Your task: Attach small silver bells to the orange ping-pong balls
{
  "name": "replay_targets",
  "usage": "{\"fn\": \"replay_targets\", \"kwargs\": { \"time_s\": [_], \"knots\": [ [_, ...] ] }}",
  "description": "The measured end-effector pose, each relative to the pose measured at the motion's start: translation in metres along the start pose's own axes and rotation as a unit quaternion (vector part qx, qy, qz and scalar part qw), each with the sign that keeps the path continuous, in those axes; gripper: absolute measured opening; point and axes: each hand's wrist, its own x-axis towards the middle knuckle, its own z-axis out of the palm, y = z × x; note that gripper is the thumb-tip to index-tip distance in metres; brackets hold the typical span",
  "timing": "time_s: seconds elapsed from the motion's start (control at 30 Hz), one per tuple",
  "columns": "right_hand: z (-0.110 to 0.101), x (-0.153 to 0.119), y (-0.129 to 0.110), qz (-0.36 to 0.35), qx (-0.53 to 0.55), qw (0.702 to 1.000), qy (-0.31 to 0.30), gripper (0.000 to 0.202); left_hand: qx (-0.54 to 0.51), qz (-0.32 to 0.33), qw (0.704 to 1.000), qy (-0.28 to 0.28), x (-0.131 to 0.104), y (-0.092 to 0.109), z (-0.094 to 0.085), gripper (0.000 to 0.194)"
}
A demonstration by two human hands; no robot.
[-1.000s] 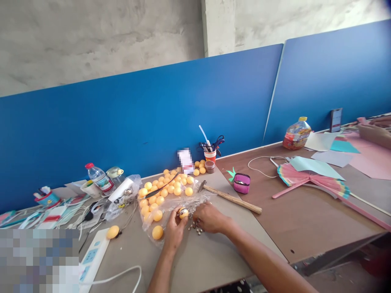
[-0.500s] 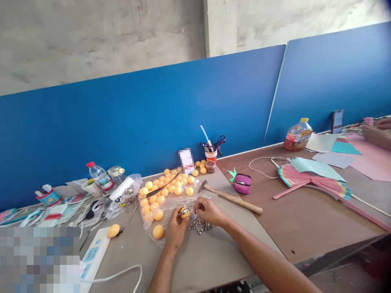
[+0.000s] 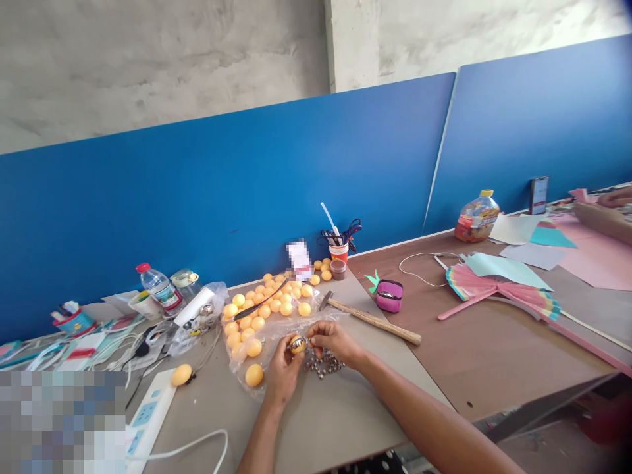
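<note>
Between its fingers my left hand (image 3: 285,368) holds an orange ball (image 3: 297,344) that has dark and silvery pieces around its middle. My right hand (image 3: 333,341) is pinched close to the ball's right side; what its fingertips hold is too small to make out. Small shiny metal pieces (image 3: 322,365) lie in a pile on the table under my right hand. Several orange balls (image 3: 258,323) rest on and in a clear plastic bag (image 3: 241,372) behind and left of my hands.
A hammer (image 3: 372,318) lies right of the bag, near a purple pouch (image 3: 390,296). Farther right are a pink fan (image 3: 498,283), a yellow-capped bottle (image 3: 477,217) and another person's hand (image 3: 615,197). A power strip (image 3: 151,418) and cables lie left.
My right hand has moved slightly left and its fingers are now nearer the ball in my left hand. The view has shifted a little.
</note>
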Motion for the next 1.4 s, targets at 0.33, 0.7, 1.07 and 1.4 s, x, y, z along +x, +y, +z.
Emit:
{"fn": "replay_targets", "kwargs": {
  "time_s": [0.33, 0.7, 1.07, 1.4],
  "knots": [
    [0.0069, -0.0007, 0.0046, 0.005, -0.098, 0.995, 0.037, 0.007, -0.006, 0.006, 1.000, -0.003, -0.0001, -0.0023, 0.0015, 0.046],
    [0.0076, 0.0006, 0.0054, 0.035, -0.094, 0.995, 0.028, 0.004, -0.009, 0.002, 1.000, -0.015, -0.0007, -0.0034, 0.0024, 0.049],
    [0.0082, -0.0020, -0.0002, 0.057, -0.118, 0.991, 0.025, 0.005, -0.001, 0.004, 1.000, -0.016, -0.0014, -0.0006, 0.0026, 0.047],
    [0.0064, -0.0003, 0.0048, 0.065, -0.127, 0.989, 0.034, 0.012, 0.010, 0.005, 1.000, -0.018, -0.0029, -0.0029, 0.0044, 0.041]
  ]
}}
